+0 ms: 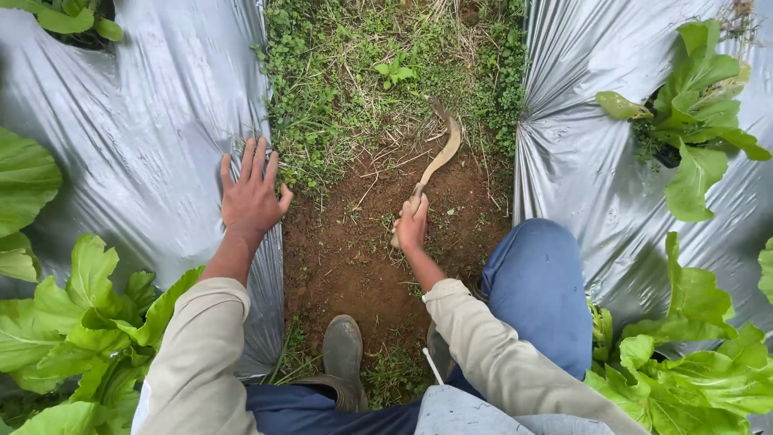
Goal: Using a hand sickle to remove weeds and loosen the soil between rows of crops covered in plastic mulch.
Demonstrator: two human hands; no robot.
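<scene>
Right hand: we see our right hand [411, 225] at the centre of the frame, its grip pressed together around the handle of a sickle [435, 161], fingers wrapped tight.
Sickle: its curved blade runs up and to the right from our fist, the tip resting on the ground at the edge of the weeds [378, 72] in the upper middle of the frame.
Left hand: our left hand [251, 197] lies flat, left of centre, fingers spread and pointing to the top of the frame; it pinches nothing and rests on the edge of the silver plastic mulch sheet [153, 129], just where the sheet meets the soil.
Furrow: a strip of bare brown soil [346, 258] runs between the two sheets, below the weeds and around our right hand.
Right sheet: a second silver plastic sheet [580, 129] covers the bed on the right of the frame.
Crop: broad green leafy plants [80, 322] stand at the lower left, and more leafy plants [700, 97] grow through the right sheet at the upper and lower right.
Body: our boot [343, 346] stands on the soil at the lower centre, and our knee in blue trousers [535, 282] is bent just right of the right forearm.
</scene>
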